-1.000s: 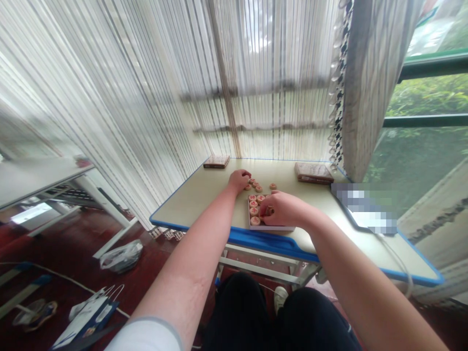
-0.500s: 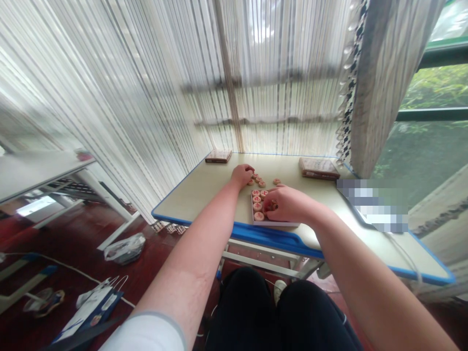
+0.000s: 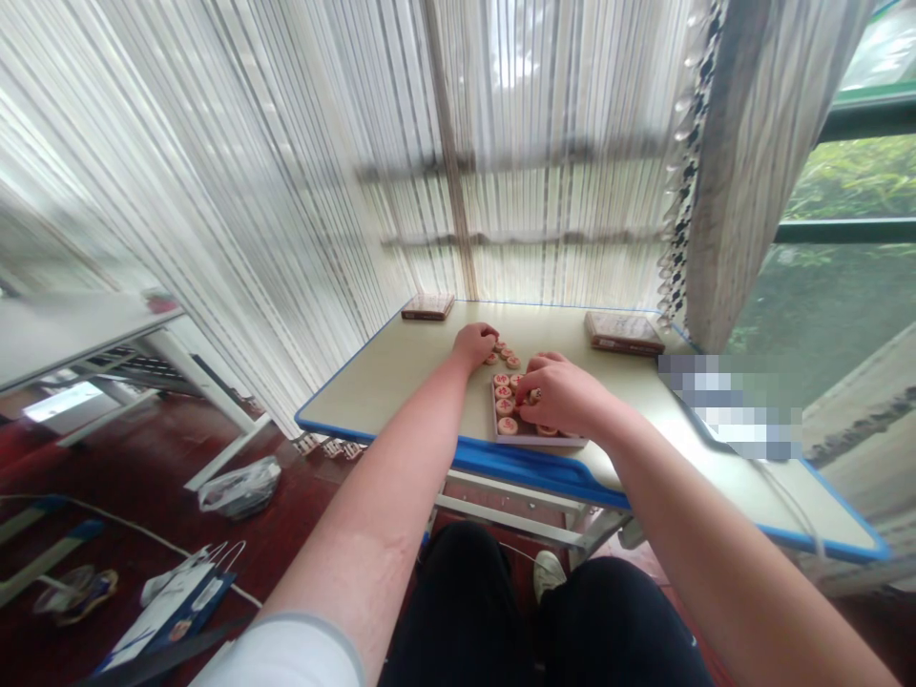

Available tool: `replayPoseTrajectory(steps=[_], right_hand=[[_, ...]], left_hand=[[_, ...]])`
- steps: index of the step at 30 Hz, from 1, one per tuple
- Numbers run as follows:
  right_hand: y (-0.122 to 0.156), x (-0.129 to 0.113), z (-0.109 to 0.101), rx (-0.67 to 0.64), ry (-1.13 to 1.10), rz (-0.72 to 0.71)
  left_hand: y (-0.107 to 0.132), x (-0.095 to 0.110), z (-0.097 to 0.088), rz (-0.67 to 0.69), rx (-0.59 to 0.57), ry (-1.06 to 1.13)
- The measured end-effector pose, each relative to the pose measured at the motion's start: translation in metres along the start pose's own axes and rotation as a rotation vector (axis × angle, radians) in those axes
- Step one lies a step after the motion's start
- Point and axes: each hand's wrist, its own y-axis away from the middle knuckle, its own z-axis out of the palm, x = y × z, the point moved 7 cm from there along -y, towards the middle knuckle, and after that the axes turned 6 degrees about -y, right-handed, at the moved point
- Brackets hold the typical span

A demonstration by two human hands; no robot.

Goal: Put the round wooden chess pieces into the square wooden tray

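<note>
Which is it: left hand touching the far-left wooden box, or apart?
Apart. Head view shows bare desk between the left hand and the wooden box; the hand sits at the loose round pieces.

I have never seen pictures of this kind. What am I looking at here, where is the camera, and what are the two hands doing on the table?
There is no machine here: these are a person's two bare hands. The camera sits on the person's head and looks forward and down, so the hands reach away from you. The table has a blue edge. On it lie loose round wooden discs with red marks. The left hand rests curled right at them. The right hand is over a shallow tray that holds more such discs. Its fingertips seem to pinch one, but that is too small to be sure. At the far edge lie a left box and a right box, both flat and wooden.
</note>
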Motion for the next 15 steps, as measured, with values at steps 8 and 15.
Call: replayPoseTrajectory(steps=[8, 15], right_hand=[[-0.0023, 0.0039, 0.0002, 0.018, 0.012, 0.053], [-0.005, 0.0067, 0.0027, -0.007, 0.004, 0.072]], left_hand=[[0.0013, 0.0019, -0.0021, -0.009, 0.004, -0.004], [0.0018, 0.002, -0.0019, -0.005, -0.005, -0.004]])
